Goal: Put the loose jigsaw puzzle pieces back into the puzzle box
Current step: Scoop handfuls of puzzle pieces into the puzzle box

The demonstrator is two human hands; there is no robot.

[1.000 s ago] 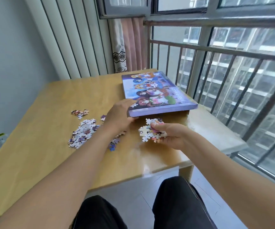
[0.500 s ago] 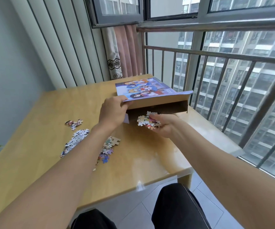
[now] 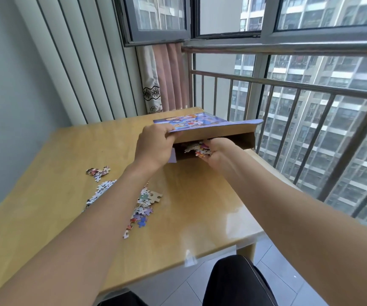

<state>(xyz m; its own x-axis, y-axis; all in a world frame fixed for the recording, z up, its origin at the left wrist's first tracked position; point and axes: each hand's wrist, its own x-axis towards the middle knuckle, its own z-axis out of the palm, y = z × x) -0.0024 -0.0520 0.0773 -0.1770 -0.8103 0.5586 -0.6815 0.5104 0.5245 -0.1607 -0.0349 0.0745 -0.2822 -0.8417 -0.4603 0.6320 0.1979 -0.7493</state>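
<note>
Right now the left hand (image 3: 153, 146) pinches the near edge of the puzzle box lid (image 3: 202, 124) and holds it tilted up, while the right hand (image 3: 216, 151) is cupped around a clump of jigsaw pieces (image 3: 196, 149) at the mouth of the puzzle box (image 3: 242, 139), fingers curled under the load. More loose pieces (image 3: 142, 206) lie scattered on the counter (image 3: 200, 206) beneath the left forearm, with a smaller cluster (image 3: 97, 172) farther left, well apart from the box.

Likely trouble: the gap under the lid looks narrow, so pieces riding high in the palm could catch the lid's edge and spill onto the counter. The box sits close to the counter's far side by the railing (image 3: 288, 85); a hard push might slide it that way. If the left hand's pinch slips, the lid would drop on the right wrist.
</note>
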